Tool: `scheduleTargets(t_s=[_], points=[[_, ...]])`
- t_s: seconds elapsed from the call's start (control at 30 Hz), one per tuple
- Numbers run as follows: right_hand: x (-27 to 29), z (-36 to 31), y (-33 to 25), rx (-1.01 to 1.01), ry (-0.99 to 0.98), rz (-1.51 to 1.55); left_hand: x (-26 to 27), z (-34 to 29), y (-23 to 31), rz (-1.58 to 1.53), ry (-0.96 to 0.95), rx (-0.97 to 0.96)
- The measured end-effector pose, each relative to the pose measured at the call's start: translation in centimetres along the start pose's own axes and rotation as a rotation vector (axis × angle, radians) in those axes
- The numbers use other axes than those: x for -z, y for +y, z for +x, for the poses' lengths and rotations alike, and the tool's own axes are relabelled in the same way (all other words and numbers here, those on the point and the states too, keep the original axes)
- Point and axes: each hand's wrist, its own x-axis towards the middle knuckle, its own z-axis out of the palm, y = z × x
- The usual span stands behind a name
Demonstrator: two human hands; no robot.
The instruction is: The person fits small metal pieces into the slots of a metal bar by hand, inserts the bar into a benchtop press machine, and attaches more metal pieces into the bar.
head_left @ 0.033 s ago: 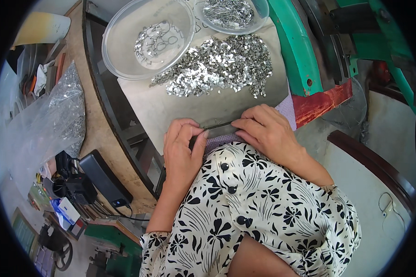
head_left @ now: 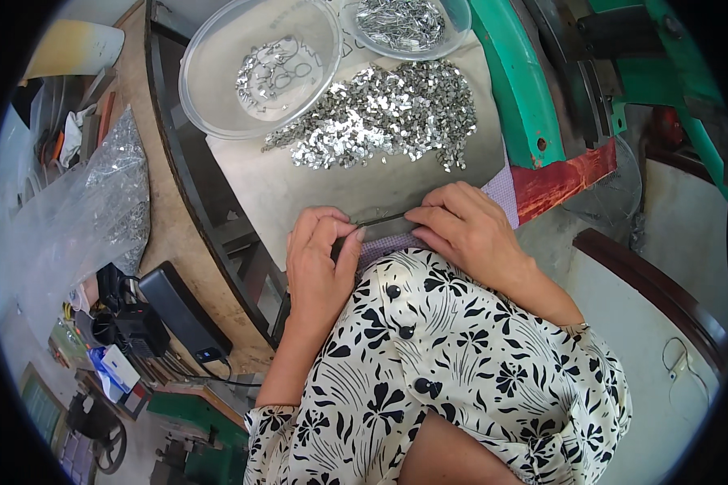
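My left hand (head_left: 319, 255) and my right hand (head_left: 471, 234) pinch the two ends of a dark flat strip (head_left: 387, 229) between thumbs and fingers. It lies along the near edge of a pale sheet-covered work surface (head_left: 271, 182), close against my patterned shirt. Whether the strip is loose or part of that edge, I cannot tell. Beyond my hands spreads a heap of small shiny metal pieces (head_left: 396, 113). A clear plastic tub (head_left: 196, 93) with a few metal bits stands at its far left. Behind the heap, a smaller clear bowl (head_left: 463, 28) holds many thin metal pieces.
Green machine parts (head_left: 526, 97) border the right side, above a red board (head_left: 566, 182). On the left, a brown bench (head_left: 182, 234) carries a plastic bag of metal pieces (head_left: 125, 190) and a long black device (head_left: 186, 311). Purple checked cloth (head_left: 503, 194) shows under the sheet.
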Motion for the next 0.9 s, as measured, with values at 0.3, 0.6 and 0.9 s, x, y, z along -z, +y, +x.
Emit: scheduleTargets(t_s=[0.3,0.6,0.9], points=[[0.1,0.5,0.5,0.007,-0.039,0.080,0.1,-0.1,-0.1,-0.001,0.015,0.000],[2.1,-1.3,0.0,-0.043,-0.089,0.146,0.2,-1.1,-0.5,-0.060,0.078,-0.016],[1.4,-2.5,0.4,-0.071,-0.129,0.154,-0.6,-1.5,-1.2,0.119,0.122,-0.291]])
